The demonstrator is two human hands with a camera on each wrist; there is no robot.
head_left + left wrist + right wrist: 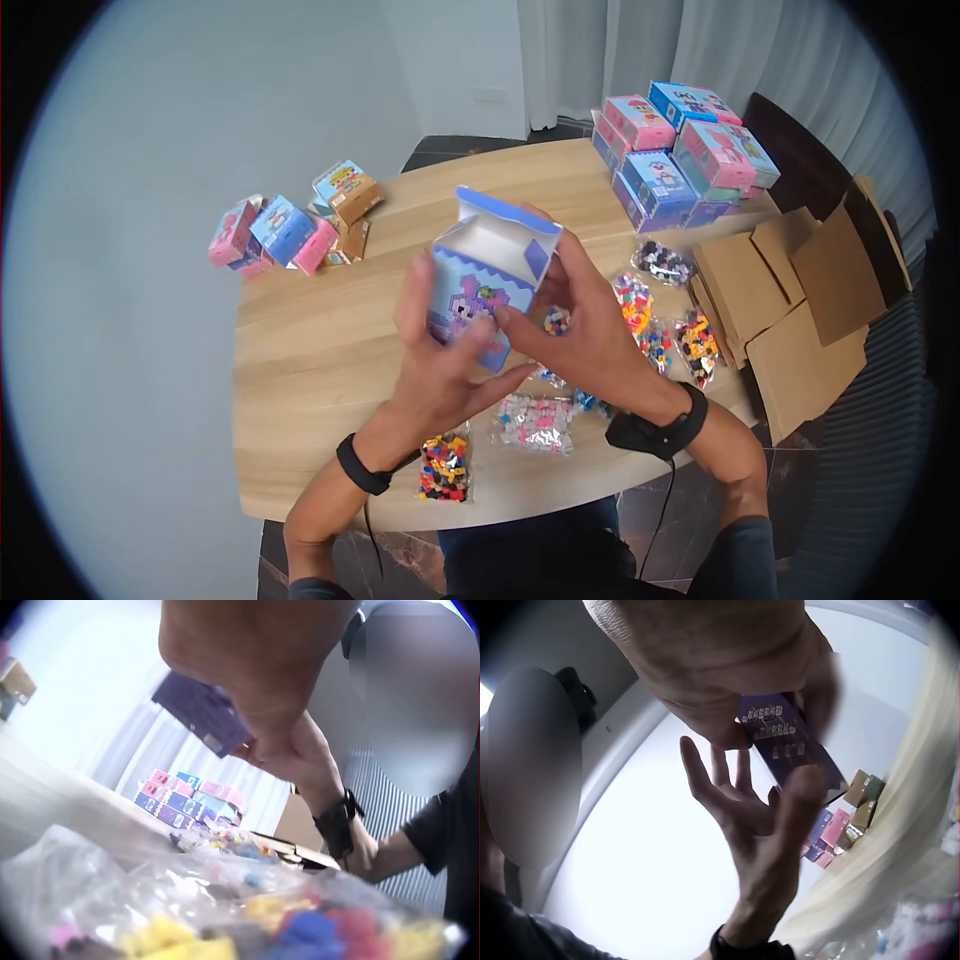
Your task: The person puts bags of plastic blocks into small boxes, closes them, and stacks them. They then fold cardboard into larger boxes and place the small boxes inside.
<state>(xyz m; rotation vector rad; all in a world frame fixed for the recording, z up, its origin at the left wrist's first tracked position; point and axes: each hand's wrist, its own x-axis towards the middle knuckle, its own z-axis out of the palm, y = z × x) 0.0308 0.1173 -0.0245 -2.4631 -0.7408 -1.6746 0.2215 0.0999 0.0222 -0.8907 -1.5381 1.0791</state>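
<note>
A small blue-purple box (465, 275) with its top flap raised is tilted over the table; its visible inside is white. My right hand (590, 335) grips its right side, thumb on the front. My left hand (430, 375) is at its left side. In the right wrist view, the left hand (754, 825) has its fingers spread off the box (780, 739), with the thumb over its lower part; whether the thumb presses on it, I cannot tell. The left wrist view has the box (199, 712) beyond the left hand, its far side in the right hand (281, 754).
Bags of colored pieces (535, 422) lie below and right of the hands, another (444, 468) near the front edge. Boxes are stacked at back right (655, 185); several more (284, 230) sit at back left. Opened brown cardboard (810, 360) is on the right.
</note>
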